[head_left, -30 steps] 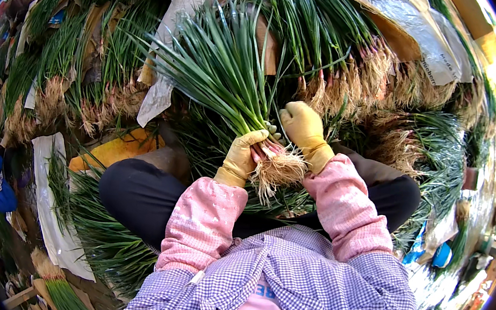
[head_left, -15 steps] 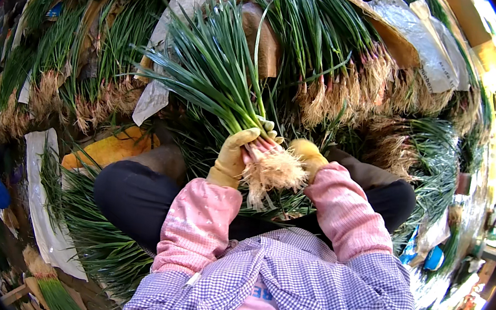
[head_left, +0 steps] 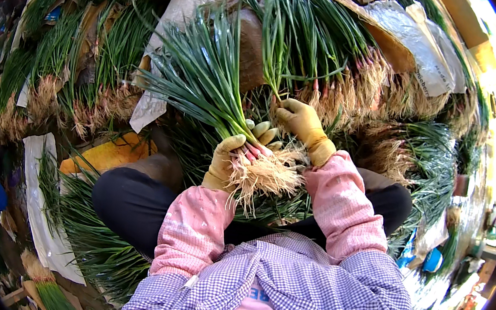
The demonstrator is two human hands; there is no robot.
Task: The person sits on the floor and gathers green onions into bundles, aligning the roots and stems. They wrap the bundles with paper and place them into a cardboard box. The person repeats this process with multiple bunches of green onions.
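Observation:
My left hand point(head_left: 226, 155), in a yellow glove, is closed around a bunch of spring onions point(head_left: 217, 99). Their long green leaves fan out toward the upper left. The pinkish stem ends and a thick tuft of pale roots point(head_left: 267, 172) stick out below, toward my body. My right hand point(head_left: 301, 121), gloved too, is just beyond the roots on the right. Its fingertips pinch the lower end of some thin green leaves point(head_left: 274, 72), which run up and away in front of the larger pile. Its fingers are apart from the bunch.
More spring onions lie in a row point(head_left: 344, 86) ahead with roots toward me. Further bundles lie left point(head_left: 56, 66), right point(head_left: 429, 151) and beside my left knee point(head_left: 99, 230). A yellow-orange sack point(head_left: 110, 154) and a white sheet point(head_left: 49, 206) are at left.
My right hand has moved up and away from the roots and now pinches thin leaves. The bunch in my left hand has shifted slightly left and down.

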